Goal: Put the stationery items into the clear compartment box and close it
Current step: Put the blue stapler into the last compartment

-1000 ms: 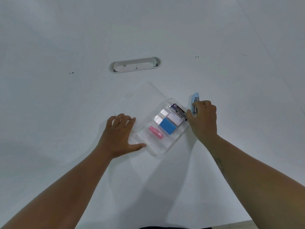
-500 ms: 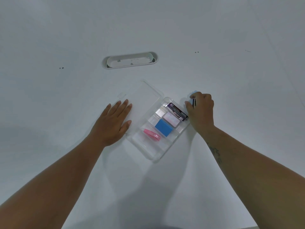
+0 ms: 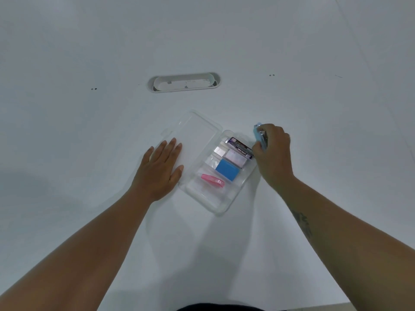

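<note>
While the right hand (image 3: 275, 153) is curled around a light blue stapler (image 3: 259, 136), only the stapler's upper end and a strip of metal show past the fingers; its long axis runs roughly away from the person. This hand sits just beside the far right corner of the clear compartment box (image 3: 219, 206). The left hand (image 3: 160, 169) lies flat and spread on the white table (image 3: 89, 131), palm down, holding nothing, its thumb touching or nearly touching the box's left edge and its fingertips at the near edge of the open lid (image 3: 195, 129).

The box lies between the two hands, its long axis diagonal from near right to far left, the lid folded flat to the far left. Inside, a pink item (image 3: 213, 180) lies in a near compartment, a blue eraser (image 3: 226, 169) beyond it, a pale block (image 3: 234, 157) next, and a dark purple pack (image 3: 239, 147) along the far right wall. A cable port (image 3: 184, 82) is set in the table, well beyond the box.
</note>
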`<state>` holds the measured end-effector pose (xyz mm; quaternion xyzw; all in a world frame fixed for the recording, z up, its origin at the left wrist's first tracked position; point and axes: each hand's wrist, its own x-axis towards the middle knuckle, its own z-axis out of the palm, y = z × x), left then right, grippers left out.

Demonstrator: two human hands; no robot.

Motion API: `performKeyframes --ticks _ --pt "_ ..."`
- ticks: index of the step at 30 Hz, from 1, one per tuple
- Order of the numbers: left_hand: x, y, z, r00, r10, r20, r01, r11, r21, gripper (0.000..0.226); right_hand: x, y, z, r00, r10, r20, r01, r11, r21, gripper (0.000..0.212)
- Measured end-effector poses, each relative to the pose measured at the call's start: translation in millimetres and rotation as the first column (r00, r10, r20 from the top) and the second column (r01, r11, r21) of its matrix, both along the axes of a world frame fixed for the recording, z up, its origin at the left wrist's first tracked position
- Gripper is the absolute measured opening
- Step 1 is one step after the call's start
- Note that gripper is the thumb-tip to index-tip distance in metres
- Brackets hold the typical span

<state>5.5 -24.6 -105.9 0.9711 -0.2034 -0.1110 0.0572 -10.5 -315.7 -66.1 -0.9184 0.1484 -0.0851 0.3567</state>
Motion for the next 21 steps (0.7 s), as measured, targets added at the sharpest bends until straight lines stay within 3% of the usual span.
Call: performKeyframes --ticks 7,12,21 --pt "-8.6 0.1 -2.7 0.999 0.044 0.004 -0.044 0.999 -0.026 0.070 -56.8 73.4 14.6 0.941 0.338 -0.026 -0.325 0.920 0.218 0.032" --pt "-11.8 0.1 -10.2 0.998 0.064 0.008 -0.064 0.997 -0.051 0.064 -75.0 96.5 2.5 0.876 0.426 -0.227 -0.410 0.905 0.116 0.037" --pt "-11.6 1.1 -15.0 0.998 0.053 0.018 -0.053 0.998 -0.037 0.060 -74.8 104.2 -4.4 0.852 0.461 -0.248 -0.481 0.876 -0.025 0.041"
